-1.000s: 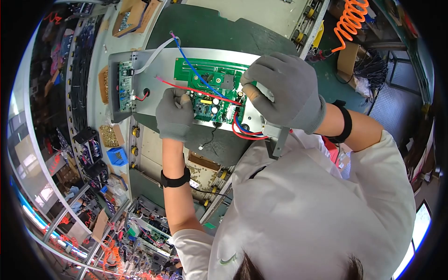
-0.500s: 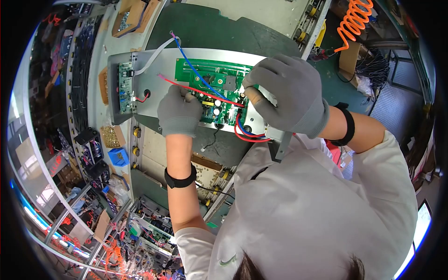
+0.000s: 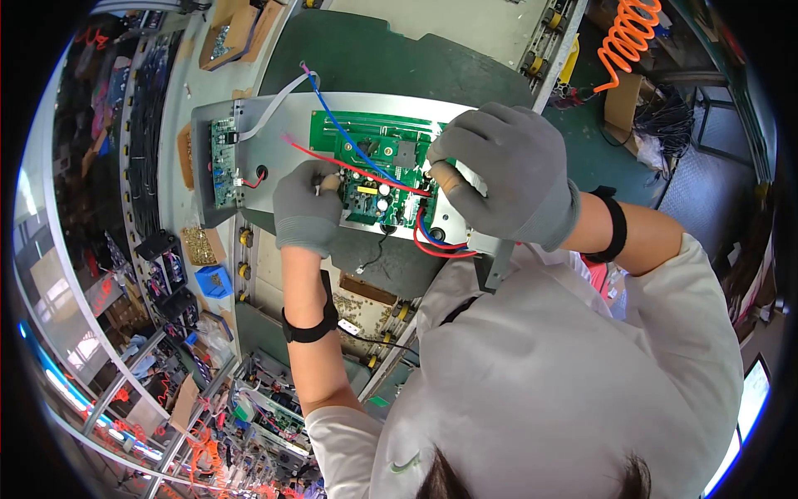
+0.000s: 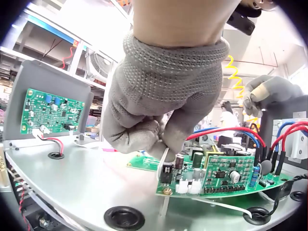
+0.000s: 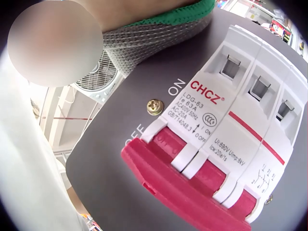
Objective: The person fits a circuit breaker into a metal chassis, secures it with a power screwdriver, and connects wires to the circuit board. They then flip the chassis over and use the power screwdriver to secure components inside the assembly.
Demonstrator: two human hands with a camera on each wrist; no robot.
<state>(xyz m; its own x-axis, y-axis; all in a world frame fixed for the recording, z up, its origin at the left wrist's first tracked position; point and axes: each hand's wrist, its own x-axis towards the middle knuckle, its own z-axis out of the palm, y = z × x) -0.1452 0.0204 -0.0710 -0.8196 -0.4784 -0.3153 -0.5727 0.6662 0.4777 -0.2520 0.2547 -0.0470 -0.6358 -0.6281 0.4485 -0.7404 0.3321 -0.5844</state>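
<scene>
A green circuit board point(image 3: 331, 125) with many components lies on a metal chassis point(image 3: 287, 195). My gloved left hand point(image 3: 309, 208) is at the board's left end, thumb and finger pinching a thin white cable point(image 4: 166, 155) beside a black connector point(image 4: 166, 173) in the left wrist view. My gloved right hand point(image 3: 507, 170) hangs over the chassis's grey end panel point(image 5: 113, 168), its fingers bent beside the board's right end. I cannot tell whether they hold anything. A red wire point(image 3: 332, 158) and a blue wire point(image 3: 337, 123) run loose across the board.
A white breaker point(image 5: 240, 120) with a red lever sits on the end panel's outer face. At the chassis's other end stands a smaller green board point(image 3: 224, 162). Beside the line are a blue bin point(image 3: 214, 283) and a box of brass-coloured parts point(image 3: 198, 246). An orange coiled hose point(image 3: 628, 33) hangs at upper right.
My left hand shifted right over the board's left end, then back left. The right hand stays over the end panel with only slight movement.
</scene>
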